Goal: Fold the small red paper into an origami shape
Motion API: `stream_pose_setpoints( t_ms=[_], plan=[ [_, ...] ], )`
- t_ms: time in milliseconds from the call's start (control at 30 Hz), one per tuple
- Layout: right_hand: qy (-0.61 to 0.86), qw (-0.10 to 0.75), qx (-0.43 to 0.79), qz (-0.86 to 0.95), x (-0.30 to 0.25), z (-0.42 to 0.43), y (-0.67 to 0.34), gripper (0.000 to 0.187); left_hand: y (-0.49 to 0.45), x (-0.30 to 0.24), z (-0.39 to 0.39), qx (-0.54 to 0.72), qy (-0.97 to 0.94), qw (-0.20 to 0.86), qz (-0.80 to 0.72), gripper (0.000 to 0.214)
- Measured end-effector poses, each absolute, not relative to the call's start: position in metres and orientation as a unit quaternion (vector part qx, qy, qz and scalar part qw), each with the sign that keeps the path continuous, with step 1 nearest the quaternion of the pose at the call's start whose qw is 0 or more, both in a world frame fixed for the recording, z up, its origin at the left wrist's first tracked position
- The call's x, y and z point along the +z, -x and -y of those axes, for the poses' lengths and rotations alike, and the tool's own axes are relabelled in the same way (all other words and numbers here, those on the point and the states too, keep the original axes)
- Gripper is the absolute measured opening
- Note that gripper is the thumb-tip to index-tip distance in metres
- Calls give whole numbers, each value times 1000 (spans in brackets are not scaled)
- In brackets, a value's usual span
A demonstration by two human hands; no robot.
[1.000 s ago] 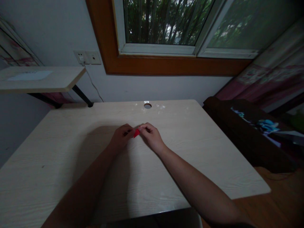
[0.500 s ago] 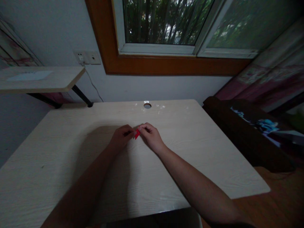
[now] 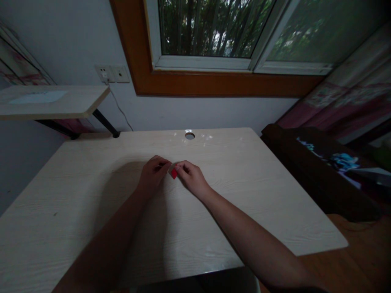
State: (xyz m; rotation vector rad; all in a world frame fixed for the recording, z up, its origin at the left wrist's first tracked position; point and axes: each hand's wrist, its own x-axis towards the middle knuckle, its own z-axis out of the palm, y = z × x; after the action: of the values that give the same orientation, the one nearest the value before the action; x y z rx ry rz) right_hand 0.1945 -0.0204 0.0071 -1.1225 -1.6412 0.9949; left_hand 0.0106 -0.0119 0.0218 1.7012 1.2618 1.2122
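Between my hands, over the middle of the desk, is a small piece of folded red paper (image 3: 174, 173) with a pale whitish side showing at its upper left. My left hand (image 3: 152, 173) pinches its left edge between thumb and forefinger. On the other side, my right hand (image 3: 191, 175) grips the right part with its fingertips closed. The fingertips hide some of the paper, so its full shape cannot be made out. Both hands are close to the pale wood-grain desk (image 3: 232, 162).
At the back of the desk is a round cable hole (image 3: 190, 136). A raised shelf (image 3: 55, 108) on black legs stands at the left, below a wall socket (image 3: 113, 74). Dark brown furniture (image 3: 308, 162) with a blue item on it is at the right.
My left hand has shifted slightly left and up, and my right hand slightly left. The red paper has turned, and more of its pale side now shows.
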Motion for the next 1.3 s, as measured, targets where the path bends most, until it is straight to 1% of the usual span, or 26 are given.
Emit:
stream_pose_setpoints(
  t_ms=[167,300,800,967,1167,1300],
  plan=[
    [444,441,407,665,7,20,-195,20,-12,23,12,461,-665,333,-483,15],
    [442,436,388,681,6,19,-195,17,-13,24,13,450,-678,335,-475,14],
    [444,413,368,705,7,17,-196,17,-11,18,9,432,-683,343,-478,15],
    [448,413,388,691,7,17,-197,18,-10,19,8,412,-685,339,-496,15],
    [443,435,425,659,5,16,-196,20,-11,22,8,396,-679,340,-517,16],
    [438,451,465,623,4,16,-195,19,-11,23,8,407,-662,352,-522,16]
  ],
)
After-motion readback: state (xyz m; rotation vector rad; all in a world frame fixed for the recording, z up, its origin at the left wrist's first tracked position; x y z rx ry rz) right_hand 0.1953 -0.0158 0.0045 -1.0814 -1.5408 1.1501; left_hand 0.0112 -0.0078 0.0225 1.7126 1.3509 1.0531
